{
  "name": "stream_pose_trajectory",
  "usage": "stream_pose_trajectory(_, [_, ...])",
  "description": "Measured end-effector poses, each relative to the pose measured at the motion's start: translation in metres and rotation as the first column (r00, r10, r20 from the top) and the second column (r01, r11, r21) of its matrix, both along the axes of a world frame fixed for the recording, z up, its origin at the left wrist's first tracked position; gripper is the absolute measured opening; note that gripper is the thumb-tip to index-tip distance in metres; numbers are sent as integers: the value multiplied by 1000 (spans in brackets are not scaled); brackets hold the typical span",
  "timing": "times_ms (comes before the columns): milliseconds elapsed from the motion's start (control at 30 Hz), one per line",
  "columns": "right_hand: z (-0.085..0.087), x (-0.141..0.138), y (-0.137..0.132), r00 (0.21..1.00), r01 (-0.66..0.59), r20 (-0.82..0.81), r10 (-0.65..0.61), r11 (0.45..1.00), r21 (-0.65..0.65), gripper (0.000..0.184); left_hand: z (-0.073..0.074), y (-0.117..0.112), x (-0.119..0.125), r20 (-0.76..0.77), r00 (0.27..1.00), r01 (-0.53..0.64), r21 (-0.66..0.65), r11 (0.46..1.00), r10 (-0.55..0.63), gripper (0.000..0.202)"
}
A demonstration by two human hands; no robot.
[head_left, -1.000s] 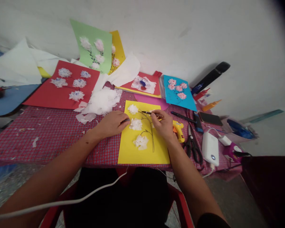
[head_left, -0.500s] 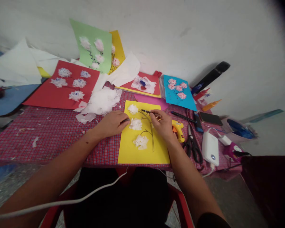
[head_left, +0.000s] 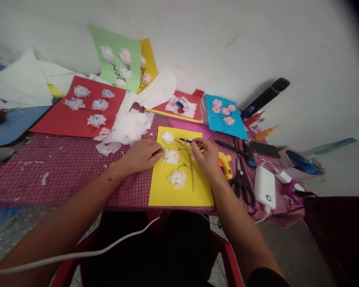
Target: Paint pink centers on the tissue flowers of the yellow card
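Note:
My right hand [head_left: 208,156] is closed round a black pen [head_left: 191,141], its tip pointing left over the upper stem drawn on a yellow sheet [head_left: 164,195]. White crumpled-paper flowers sit down the left of the sheet: a top flower [head_left: 168,137], a middle flower [head_left: 171,156] and a lower flower [head_left: 177,179]. More white paper shows partly behind my right fingers. At the sheet's left edge, my left hand [head_left: 142,155] is pinched on a small dark piece [head_left: 158,151] that looks like the pen's cap, close to the middle flower.
Torn white paper [head_left: 130,127] is heaped behind my left hand. Flower pictures on a red sheet [head_left: 56,115], a green sheet [head_left: 119,59] and a blue sheet [head_left: 225,115] stand behind. On the right are a yellow glue gun [head_left: 226,165], scissors [head_left: 243,183] and a white power bank [head_left: 265,187].
My right hand has shifted slightly right with the pen, whose tip has moved a little right along the upper stem. My left hand has stayed in place.

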State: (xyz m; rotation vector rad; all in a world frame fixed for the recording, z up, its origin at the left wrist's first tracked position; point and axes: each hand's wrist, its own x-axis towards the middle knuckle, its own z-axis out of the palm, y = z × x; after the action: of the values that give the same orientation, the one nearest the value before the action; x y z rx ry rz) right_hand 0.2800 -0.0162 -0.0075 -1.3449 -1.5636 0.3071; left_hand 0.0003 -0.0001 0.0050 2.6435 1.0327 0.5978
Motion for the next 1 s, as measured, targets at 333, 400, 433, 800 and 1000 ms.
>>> stream_pose_trajectory(333, [13, -3, -7, 1000, 10, -28, -9, 1000, 20, 14, -2, 1, -1, -4, 1000, 2, 1, 1000, -2, 33])
stream_pose_trajectory(400, [15, -4, -8, 1000, 1, -29, -1, 1000, 16, 13, -2, 1, -1, -6, 1000, 4, 2, 1000, -4, 33])
stream_pose_trajectory(433, [15, -4, -8, 999, -6, -34, 6, 1000, 13, 13, -2, 1, -1, -6, 1000, 4, 2, 1000, -4, 32])
stream_pose_trajectory(800, [12, -3, -8, 998, -46, -40, 47, 999, 25, 10, -2, 1, -1, 2, 1000, -1, 5, 1000, 1, 31])
stream_pose_trajectory(1000, [19, -4, -11, 1000, 27, -6, -27, 997, 77, 10, -3, 1, -1, 4, 1000, 7, 15, 1000, -7, 34])
